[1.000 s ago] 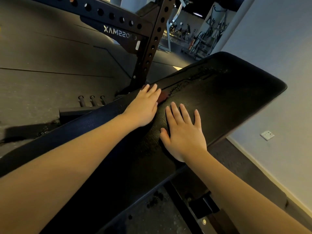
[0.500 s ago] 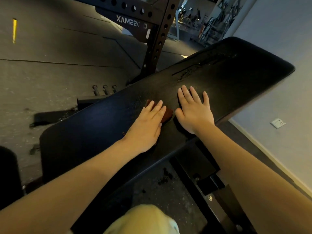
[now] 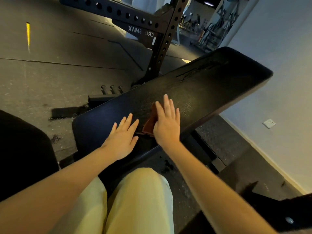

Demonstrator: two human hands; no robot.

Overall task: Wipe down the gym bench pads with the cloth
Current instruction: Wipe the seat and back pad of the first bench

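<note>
The long black bench pad (image 3: 211,85) slants across the view, with a perforated rack upright (image 3: 162,48) behind it. The left hand (image 3: 122,137) lies flat on the bare pad, fingers straight, holding nothing. The right hand (image 3: 167,124), equally flat and uncurled, presses the reddish-brown cloth (image 3: 148,124), which lies on the pad's near half between the two hands (only its left part shows). Wiping well likely means weighting the palm squarely over the cloth and making long, overlapping strokes toward the marked far end.
</note>
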